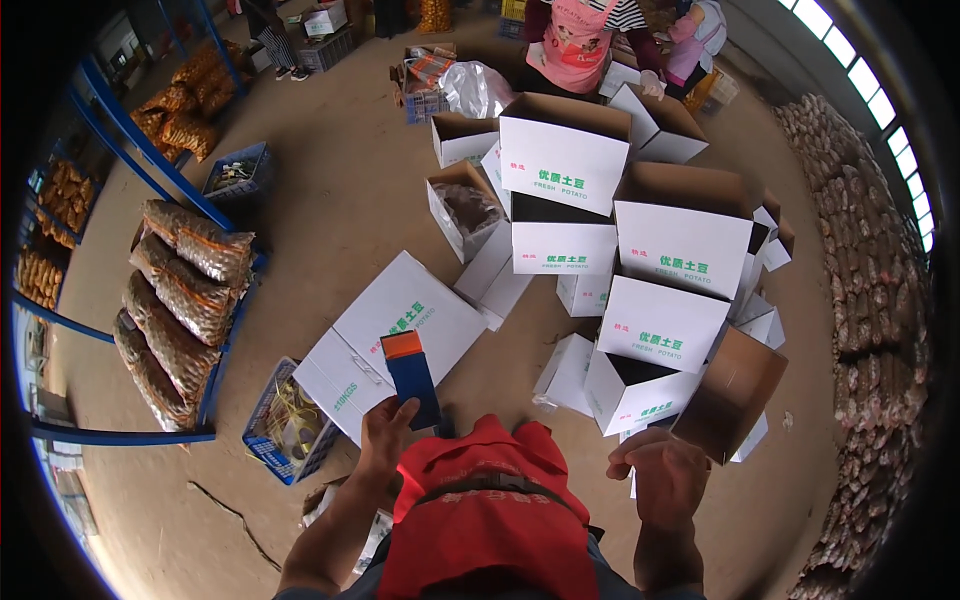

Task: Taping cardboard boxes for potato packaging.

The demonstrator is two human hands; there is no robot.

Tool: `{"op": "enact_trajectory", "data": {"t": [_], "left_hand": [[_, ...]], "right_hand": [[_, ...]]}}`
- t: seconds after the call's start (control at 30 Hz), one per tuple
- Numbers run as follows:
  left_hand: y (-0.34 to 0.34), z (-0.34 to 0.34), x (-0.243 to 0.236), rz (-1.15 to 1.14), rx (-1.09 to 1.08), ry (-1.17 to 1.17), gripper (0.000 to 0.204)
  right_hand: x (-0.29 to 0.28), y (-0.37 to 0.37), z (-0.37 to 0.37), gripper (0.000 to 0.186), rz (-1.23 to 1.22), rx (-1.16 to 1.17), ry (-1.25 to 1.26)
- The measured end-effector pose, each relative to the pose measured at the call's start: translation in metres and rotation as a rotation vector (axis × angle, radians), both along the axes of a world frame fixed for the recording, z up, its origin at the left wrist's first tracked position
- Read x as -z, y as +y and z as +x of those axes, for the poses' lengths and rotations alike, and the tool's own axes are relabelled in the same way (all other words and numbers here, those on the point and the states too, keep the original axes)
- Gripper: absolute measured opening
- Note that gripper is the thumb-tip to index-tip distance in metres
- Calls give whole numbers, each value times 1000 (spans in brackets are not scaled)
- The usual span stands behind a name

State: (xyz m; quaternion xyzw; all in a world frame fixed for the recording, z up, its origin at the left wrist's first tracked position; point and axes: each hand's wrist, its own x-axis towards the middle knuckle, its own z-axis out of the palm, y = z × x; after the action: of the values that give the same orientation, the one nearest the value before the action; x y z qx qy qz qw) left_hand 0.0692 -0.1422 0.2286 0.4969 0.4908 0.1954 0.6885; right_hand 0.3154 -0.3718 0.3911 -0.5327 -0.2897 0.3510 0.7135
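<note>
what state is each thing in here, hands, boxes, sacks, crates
left hand: shut on blue and orange tool
right hand: gripping brown flap of an open box
white boxes: assembled, open-topped, stacked
flat carton: folded, on floor
mesh sacks: full, piled
blue crate: open

Lighting: daylight, bright and even. Source: row of windows (880,90) at upper right, blown out to white. Second glare patch along the lower left rim. Shadows: soft, short, under the boxes (570,150) on the floor (340,190). White box faces near clipping; clear plastic bag (475,88) shows a sheen. Distortion: strong fisheye; blue rack (150,170) rails bend toward the rim; black vignette in all corners. Focus: centre sharp; sack wall (870,300) at right edge soft and smeared.
</note>
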Motion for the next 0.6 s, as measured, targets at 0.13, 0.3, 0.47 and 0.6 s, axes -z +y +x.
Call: {"op": "enact_trajectory", "data": {"t": [0.13,0.3,0.47,0.6], "left_hand": [[8,3,0,-48,3,12,35],[20,1,14,-72,64,4,42],[37,-13,32,-29,46,-41,39],[54,-34,54,-24,2,54,36]], "right_hand": [[1,22,-16,48,-41,-41,-50],[1,53,-26,44,-61,-159,-199],[9,79,-33,43,-138,-148,-263],[19,106,-32,37,-160,-173,-248]]}}
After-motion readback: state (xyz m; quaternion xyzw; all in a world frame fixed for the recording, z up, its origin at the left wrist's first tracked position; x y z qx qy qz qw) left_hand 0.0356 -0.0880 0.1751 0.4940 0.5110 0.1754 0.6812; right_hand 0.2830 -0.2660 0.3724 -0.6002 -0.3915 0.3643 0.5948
